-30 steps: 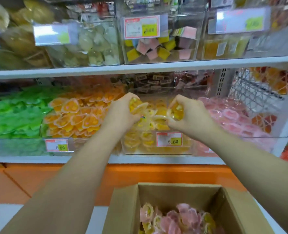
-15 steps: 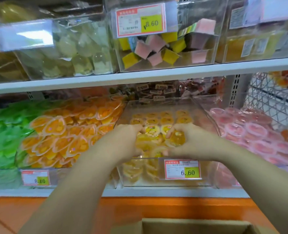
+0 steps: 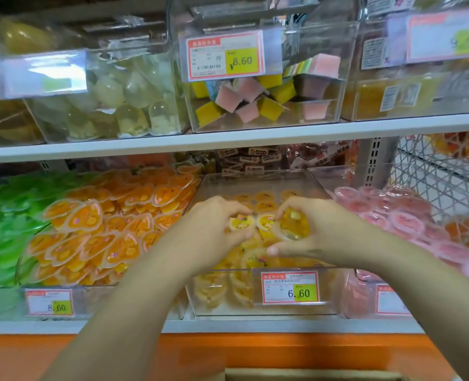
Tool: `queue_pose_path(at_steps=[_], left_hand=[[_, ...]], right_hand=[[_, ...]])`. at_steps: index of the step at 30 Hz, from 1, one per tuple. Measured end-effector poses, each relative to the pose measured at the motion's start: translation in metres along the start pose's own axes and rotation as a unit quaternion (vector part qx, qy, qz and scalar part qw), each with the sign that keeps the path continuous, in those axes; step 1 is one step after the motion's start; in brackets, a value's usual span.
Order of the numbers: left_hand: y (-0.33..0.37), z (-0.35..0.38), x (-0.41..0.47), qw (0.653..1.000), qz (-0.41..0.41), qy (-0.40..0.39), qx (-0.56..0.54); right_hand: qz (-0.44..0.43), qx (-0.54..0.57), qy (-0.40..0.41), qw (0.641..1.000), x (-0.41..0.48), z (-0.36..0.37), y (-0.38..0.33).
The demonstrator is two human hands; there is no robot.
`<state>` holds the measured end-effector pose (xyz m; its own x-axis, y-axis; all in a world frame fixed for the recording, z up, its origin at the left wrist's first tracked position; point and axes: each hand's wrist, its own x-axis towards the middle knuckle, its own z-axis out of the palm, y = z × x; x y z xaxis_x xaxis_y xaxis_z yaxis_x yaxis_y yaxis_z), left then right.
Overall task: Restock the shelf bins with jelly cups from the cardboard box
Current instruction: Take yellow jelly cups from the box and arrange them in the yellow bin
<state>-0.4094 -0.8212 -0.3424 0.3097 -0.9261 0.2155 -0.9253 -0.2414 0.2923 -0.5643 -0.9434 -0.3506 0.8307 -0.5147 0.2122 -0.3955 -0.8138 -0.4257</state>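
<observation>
Landmark: I take the clear middle bin (image 3: 222,185), the one with the 6.60 price tag (image 3: 290,287).
Left hand (image 3: 214,229): over that bin, fingers curled around a yellow jelly cup (image 3: 241,223).
Right hand (image 3: 314,229): over the same bin, clamped on an amber jelly cup (image 3: 293,225).
Cardboard box (image 3: 310,375): I see only its top edge, below the bin.
Neighbours: orange cups (image 3: 104,229) left of the bin, pink cups (image 3: 392,215) right.
</observation>
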Motion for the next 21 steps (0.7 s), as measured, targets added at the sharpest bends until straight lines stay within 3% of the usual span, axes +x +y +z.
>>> queue_pose_path(at_steps=[2,6,9,12,15,21], left_hand=[[0.011,0.000,0.004,0.997,0.030,0.036,-0.053],[0.031,0.013,0.010,0.975,0.054,0.031,-0.211],[0.040,0.026,0.018,0.945,0.025,0.078,-0.316],[0.047,0.032,0.025,0.921,-0.015,0.045,-0.388],[0.051,0.035,0.029,0.905,-0.044,0.024,-0.422],[0.057,0.046,0.039,0.882,-0.069,0.106,-0.454]], right_hand=[[-0.014,0.049,0.052,0.997,0.000,-0.002,0.005],[-0.007,0.230,0.045,0.972,-0.003,-0.007,0.011],[0.004,0.350,0.036,0.936,-0.003,-0.007,0.016],[0.020,0.415,0.037,0.909,-0.004,-0.005,0.021],[0.045,0.403,0.061,0.912,-0.004,-0.004,0.024],[0.025,0.181,0.172,0.968,0.000,-0.023,0.036]])
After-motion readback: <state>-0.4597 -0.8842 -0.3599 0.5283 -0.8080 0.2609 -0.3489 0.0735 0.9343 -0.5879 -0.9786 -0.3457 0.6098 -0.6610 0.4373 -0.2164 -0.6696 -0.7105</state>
